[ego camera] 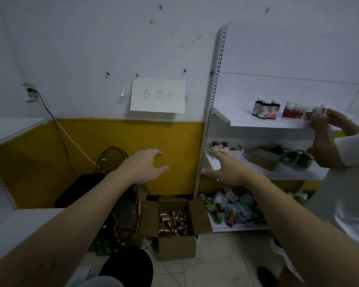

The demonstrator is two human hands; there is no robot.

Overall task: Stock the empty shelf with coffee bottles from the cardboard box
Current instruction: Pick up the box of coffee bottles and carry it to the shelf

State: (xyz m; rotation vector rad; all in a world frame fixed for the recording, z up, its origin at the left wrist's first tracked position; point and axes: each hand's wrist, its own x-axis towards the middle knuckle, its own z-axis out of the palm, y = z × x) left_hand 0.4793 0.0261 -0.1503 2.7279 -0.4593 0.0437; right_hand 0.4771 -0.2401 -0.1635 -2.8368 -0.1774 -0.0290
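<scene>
I have the cardboard box [175, 248] open on the floor, flaps out, with the coffee bottles [173, 223] packed inside. In this dim view their tops look copper-coloured, though I can't be sure. Above the box and slightly to its left, my left hand [145, 164] hangs in the air, fingers loosely curved and apart, holding nothing. Above the box to its right, my right hand [228, 168] is spread, fingers apart, also empty. Higher up, right of the box, the white shelf [257, 122] carries dark jars [266, 108], and another person's hands [327, 119] are at the row beside them.
</scene>
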